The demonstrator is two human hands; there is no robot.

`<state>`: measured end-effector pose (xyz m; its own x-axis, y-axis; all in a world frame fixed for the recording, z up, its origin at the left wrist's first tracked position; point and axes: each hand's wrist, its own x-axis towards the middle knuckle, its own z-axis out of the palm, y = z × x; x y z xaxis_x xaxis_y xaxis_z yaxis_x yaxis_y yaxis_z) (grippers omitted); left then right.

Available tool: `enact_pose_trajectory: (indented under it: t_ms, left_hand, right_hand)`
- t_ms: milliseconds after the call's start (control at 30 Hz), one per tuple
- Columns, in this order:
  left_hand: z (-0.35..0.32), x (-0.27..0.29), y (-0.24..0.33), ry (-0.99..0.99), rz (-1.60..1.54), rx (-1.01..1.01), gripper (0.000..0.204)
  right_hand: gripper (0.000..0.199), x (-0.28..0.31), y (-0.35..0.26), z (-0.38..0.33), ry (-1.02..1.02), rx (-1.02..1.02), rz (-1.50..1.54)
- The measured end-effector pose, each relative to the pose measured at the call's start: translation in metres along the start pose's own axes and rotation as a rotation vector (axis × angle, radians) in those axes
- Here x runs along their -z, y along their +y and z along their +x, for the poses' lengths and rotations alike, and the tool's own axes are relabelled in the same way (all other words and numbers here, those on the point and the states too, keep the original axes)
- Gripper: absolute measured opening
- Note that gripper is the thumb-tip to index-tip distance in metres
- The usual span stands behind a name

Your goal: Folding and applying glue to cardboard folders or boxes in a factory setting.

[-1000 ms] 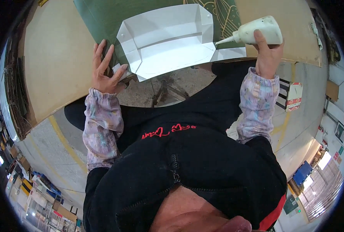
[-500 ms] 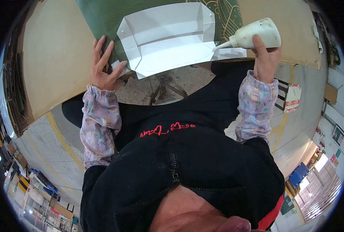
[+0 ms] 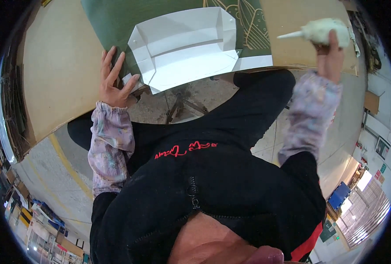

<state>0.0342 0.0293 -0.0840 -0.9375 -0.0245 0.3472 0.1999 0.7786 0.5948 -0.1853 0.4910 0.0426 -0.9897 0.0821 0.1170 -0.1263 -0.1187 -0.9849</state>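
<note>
Two hands busy: my left hand [image 3: 115, 82] splays flat beside the light, floppy folded white paper tray [image 3: 184, 46], right hand [image 3: 329, 55] fingers wrapped around the soft squeezable glue bottle [image 3: 320, 31].

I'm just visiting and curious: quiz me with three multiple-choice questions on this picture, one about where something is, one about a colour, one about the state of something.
1. Where does the left hand rest?
A. On the table by the left corner of the folded white sheet
B. On the floor
C. On the squeeze bottle

2. What colour is the mat under the white sheet?
A. Red
B. Dark green
C. Yellow

3. How is the squeeze bottle held?
A. Lying flat on the table
B. Standing upright, untouched
C. Gripped in the right hand, nozzle pointing toward the sheet

Answers:
1 A, the spread fingers lie flat beside the sheet's corner.
2 B, green shows all round the sheet.
3 C, the right hand closes round the bottle, raised off the table.
</note>
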Motion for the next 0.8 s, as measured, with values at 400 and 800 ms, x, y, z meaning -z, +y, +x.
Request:
enact_pose_trajectory:
  t_ms: [400,800]
  left_hand:
    - [0.004,0.009,0.013,-0.002,0.074,-0.01,0.06]
    - [0.014,0.009,0.011,-0.033,0.046,-0.082,0.06]
  right_hand:
    - [0.093,0.115,0.04,0.133,-0.421,-0.206,-1.901]
    - [0.083,0.157,0.049,0.12,-0.472,-0.219,-1.706]
